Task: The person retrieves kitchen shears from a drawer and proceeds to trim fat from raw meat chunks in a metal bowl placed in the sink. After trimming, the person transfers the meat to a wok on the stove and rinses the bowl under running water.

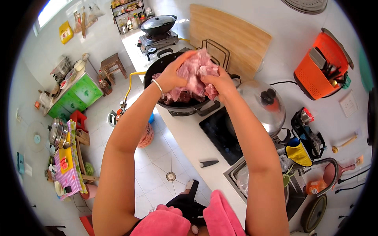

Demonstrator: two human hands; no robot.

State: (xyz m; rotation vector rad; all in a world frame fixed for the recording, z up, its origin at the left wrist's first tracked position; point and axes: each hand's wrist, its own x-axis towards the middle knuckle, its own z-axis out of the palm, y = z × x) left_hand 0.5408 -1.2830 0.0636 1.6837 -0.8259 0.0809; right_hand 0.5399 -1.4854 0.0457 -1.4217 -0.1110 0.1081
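Both my arms reach forward over a black wok (150, 73) on the counter. Between my hands is a bundle of raw meat chunks (195, 72), lifted above the wok. My left hand (173, 74), with a bracelet at its wrist, grips the bundle from the left. On the other side my right hand (221, 83) has its fingers wrapped round the meat. More meat pieces (183, 96) lie in the wok below, partly hidden by my hands and the bundle.
A knife (208, 163) lies near the counter's front edge, by a black induction hob (224, 135). To the right stand a domed lid (256, 102) and a sink (236, 179). A cutting board (228, 39) leans on the wall. Farther back, a lidded wok (158, 24) sits on a gas burner.
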